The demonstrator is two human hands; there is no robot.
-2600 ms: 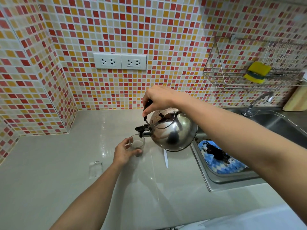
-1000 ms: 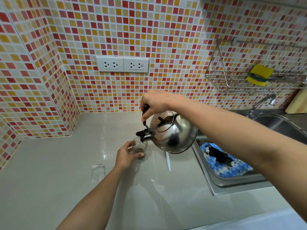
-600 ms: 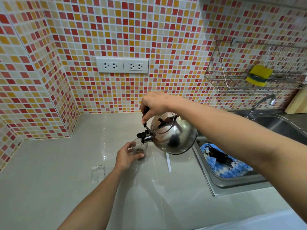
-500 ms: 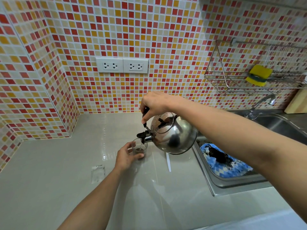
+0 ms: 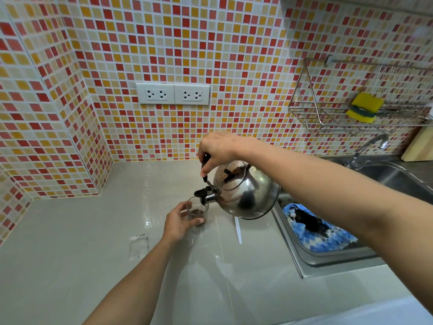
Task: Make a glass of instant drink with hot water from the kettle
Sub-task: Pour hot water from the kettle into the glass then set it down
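A shiny steel kettle [image 5: 248, 193] hangs tilted to the left above the counter, its black-capped spout right over a small clear glass [image 5: 197, 213]. My right hand [image 5: 218, 150] grips the kettle's black handle from above. The glass stands on the grey counter [image 5: 70, 231] with brown liquid in its lower part. My left hand [image 5: 179, 222] wraps around the glass from the left side. An empty clear sachet [image 5: 139, 245] lies flat on the counter, left of my left forearm.
A steel sink [image 5: 328, 261] lies to the right with a blue patterned cloth [image 5: 321, 233] in it and a tap [image 5: 367, 148] behind. A wire rack [image 5: 311, 113] on the tiled wall holds a yellow sponge [image 5: 364, 106]. A white strip [image 5: 238, 229] lies by the sink edge. Two wall sockets [image 5: 173, 93] sit above.
The brown liquid in the glass has grown darker since the earliest frame. Kettle and hands hold almost the same pose; the view has shifted slightly.
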